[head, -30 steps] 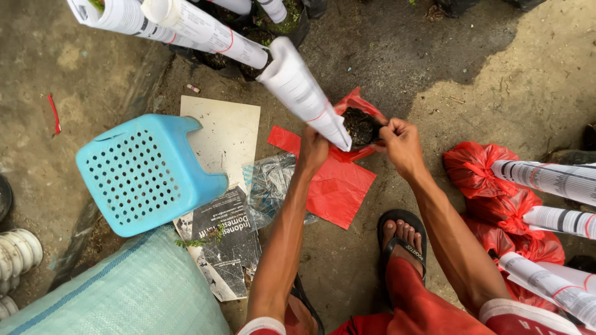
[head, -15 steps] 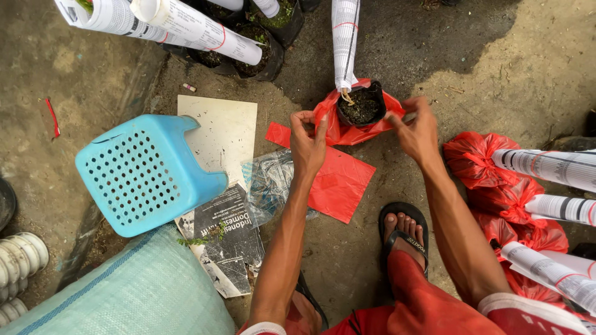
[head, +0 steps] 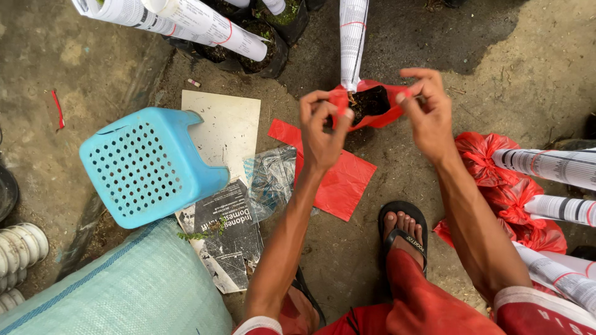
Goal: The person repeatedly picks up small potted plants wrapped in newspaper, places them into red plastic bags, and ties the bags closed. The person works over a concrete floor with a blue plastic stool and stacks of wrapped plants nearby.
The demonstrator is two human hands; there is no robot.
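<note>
While a sky-blue perforated plastic stool [head: 146, 166] lies at nine o'clock, left hand [head: 321, 131] and right hand [head: 428, 113] pinch opposite edges of a soil-filled red plastic bag [head: 367, 105].

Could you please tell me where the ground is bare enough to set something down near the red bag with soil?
Bare ground lies right of the red bag, above the wrapped red bundles, and at far left past the blue stool. Between stool and left hand it is crowded: board, clear plastic, red sheet.

A blue perforated stool [head: 149, 166] lies tipped beside a woven sack [head: 118, 288].
</note>
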